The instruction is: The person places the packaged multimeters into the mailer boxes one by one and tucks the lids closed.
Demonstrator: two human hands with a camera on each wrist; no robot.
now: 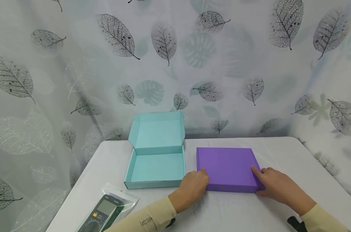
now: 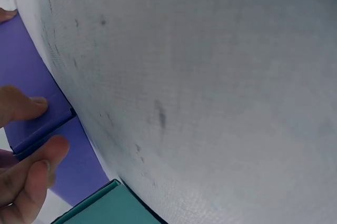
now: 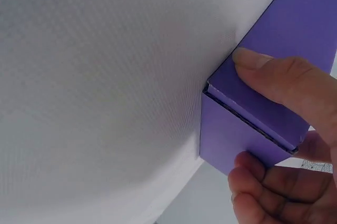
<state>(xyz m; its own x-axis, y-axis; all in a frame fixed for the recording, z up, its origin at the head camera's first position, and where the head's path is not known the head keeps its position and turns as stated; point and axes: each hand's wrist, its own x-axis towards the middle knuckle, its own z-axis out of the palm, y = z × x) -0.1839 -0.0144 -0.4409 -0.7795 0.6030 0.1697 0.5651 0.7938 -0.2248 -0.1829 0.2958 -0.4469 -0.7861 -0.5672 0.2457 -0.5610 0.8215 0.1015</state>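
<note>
A closed purple cardboard box (image 1: 226, 164) lies flat on the white table, held at both sides. My left hand (image 1: 192, 187) grips its left front corner; in the left wrist view the thumb (image 2: 26, 107) presses the lid while curled fingers (image 2: 31, 179) meet the side. At the right edge, my right hand (image 1: 277, 186) holds the box the same way. The right wrist view shows that thumb (image 3: 279, 74) over the top edge and bent fingers (image 3: 263, 187) against the side wall. Just left of the purple box stands an open teal box (image 1: 153, 184), lid raised, nothing inside.
A dark digital multimeter (image 1: 101, 212) in a clear plastic bag lies at the front left, partly behind my left sleeve (image 1: 149, 216). A leaf-patterned curtain (image 1: 187, 74) hangs behind the white-covered table (image 1: 283, 151) and along its sides.
</note>
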